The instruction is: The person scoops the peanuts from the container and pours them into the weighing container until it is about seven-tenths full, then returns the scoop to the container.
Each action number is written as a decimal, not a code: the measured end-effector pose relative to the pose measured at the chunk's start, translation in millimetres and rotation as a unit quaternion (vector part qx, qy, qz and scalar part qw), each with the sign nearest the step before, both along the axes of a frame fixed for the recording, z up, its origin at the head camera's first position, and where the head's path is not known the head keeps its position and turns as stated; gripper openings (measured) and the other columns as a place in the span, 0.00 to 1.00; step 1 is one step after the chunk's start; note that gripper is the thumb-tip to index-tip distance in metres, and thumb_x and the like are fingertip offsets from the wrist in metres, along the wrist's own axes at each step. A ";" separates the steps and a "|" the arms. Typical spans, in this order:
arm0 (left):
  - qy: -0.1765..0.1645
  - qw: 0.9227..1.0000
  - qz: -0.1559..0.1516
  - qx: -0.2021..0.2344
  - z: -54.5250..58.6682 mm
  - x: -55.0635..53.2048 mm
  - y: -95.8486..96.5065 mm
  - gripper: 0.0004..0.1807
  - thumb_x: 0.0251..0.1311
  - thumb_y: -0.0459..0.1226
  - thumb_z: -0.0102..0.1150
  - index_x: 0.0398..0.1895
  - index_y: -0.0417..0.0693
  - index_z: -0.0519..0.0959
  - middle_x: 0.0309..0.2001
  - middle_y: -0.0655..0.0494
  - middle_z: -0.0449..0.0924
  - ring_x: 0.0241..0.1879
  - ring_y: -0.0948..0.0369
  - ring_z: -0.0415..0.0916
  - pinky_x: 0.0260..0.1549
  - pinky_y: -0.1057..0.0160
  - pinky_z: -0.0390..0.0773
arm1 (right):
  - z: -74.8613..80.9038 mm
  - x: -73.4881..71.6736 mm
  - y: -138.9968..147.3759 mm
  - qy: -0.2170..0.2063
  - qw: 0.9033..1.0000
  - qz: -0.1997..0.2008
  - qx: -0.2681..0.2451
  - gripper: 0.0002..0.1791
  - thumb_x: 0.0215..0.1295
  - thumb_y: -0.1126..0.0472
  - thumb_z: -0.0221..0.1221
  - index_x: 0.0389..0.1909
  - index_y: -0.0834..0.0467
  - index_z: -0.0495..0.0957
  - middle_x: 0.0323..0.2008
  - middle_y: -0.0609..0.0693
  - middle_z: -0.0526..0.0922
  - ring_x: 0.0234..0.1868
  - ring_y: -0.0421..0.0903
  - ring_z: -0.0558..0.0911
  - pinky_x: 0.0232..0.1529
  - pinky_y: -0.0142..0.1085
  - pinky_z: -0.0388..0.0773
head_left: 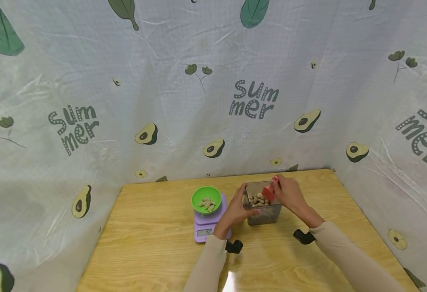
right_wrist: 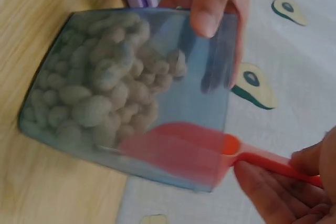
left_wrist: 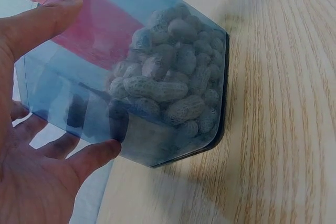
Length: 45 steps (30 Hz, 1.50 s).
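Note:
A clear, smoky plastic container [head_left: 264,215] holds peanuts [left_wrist: 157,87] in their shells. My left hand [head_left: 236,210] grips its left side, thumb across the near wall and fingers spread along the side. My right hand [head_left: 290,194] pinches the handle of a red scoop [right_wrist: 178,153], whose head is down inside the container against the peanuts. To the left, a green bowl [head_left: 196,197] with several peanuts sits on a purple kitchen scale [head_left: 206,219]. The scale's display appears to read 150.
The wooden table [head_left: 144,235] carries everything. Behind it and along both sides hangs a pale sheet [head_left: 177,101] printed with avocados and lettering. Each wrist bears a dark camera mount, and the left forearm lies close by the scale's right edge.

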State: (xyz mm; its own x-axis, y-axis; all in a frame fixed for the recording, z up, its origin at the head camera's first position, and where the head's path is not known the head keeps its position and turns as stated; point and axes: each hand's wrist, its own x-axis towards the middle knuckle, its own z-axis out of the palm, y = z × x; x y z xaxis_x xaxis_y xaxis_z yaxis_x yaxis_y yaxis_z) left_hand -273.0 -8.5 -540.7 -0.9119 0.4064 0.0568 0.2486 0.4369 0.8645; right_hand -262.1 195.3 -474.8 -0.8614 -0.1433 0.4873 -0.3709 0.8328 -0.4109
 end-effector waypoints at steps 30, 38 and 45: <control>0.007 1.000 0.011 -0.008 -0.9 -0.5 2.6 0.62 0.49 0.51 0.74 0.80 0.60 0.41 0.79 0.49 0.47 0.75 0.46 0.53 0.69 0.42 0.63 | -7.3 -13.3 1.2 -0.170 0.967 -0.044 -0.187 0.14 0.74 0.62 0.50 0.39 0.69 0.78 0.25 0.61 0.85 0.22 0.47 0.85 0.19 0.31 0.77; 0.000 1.000 0.013 -0.010 0.5 -0.7 -1.7 0.62 0.50 0.51 0.74 0.80 0.62 0.40 0.79 0.51 0.45 0.76 0.47 0.52 0.69 0.42 0.62 | -10.2 -16.9 -4.3 -0.182 0.954 -0.071 -0.227 0.15 0.75 0.61 0.50 0.41 0.70 0.79 0.28 0.62 0.87 0.26 0.49 0.88 0.23 0.30 0.81; -0.004 1.000 0.012 -0.009 -1.1 -0.7 1.0 0.61 0.49 0.52 0.74 0.80 0.60 0.41 0.79 0.50 0.46 0.76 0.47 0.52 0.69 0.42 0.62 | -7.2 -11.2 1.9 -0.203 0.948 -0.066 -0.237 0.15 0.75 0.61 0.50 0.38 0.69 0.78 0.27 0.62 0.86 0.25 0.49 0.87 0.23 0.32 0.81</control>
